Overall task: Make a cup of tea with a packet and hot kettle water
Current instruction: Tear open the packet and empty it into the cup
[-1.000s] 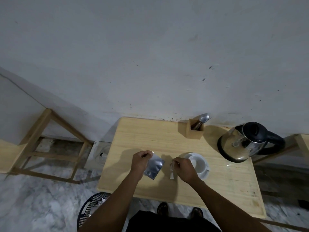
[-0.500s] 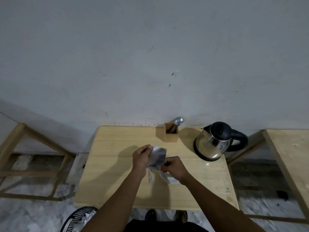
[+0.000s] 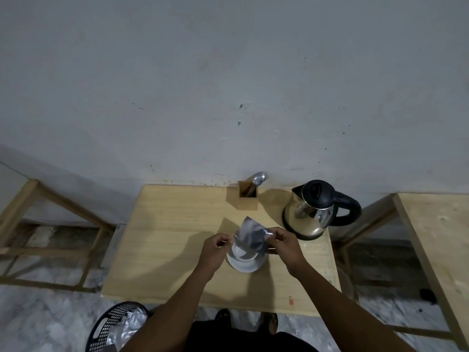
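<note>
A silver tea packet (image 3: 250, 235) hangs tilted just above a white cup (image 3: 243, 254) that stands on a white saucer (image 3: 245, 266) in the middle of the wooden table (image 3: 165, 237). My right hand (image 3: 283, 241) pinches the packet's upper right corner. My left hand (image 3: 214, 250) is closed in a pinch at the packet's left edge. The packet hides most of the cup's inside. A steel kettle (image 3: 311, 210) with a black lid and handle stands at the back right of the table, just beyond my right hand.
A wooden holder with cutlery (image 3: 247, 198) stands at the table's back edge by the wall. A black mesh basket (image 3: 111, 327) holding silver wrappers sits on the floor at the lower left. A second wooden table (image 3: 436, 240) is at the right, a wooden frame (image 3: 50, 240) at the left.
The packet went from my left hand to between both hands, then rightward over the cup. My right hand now grips its upper corner. The camera view shifted too.
</note>
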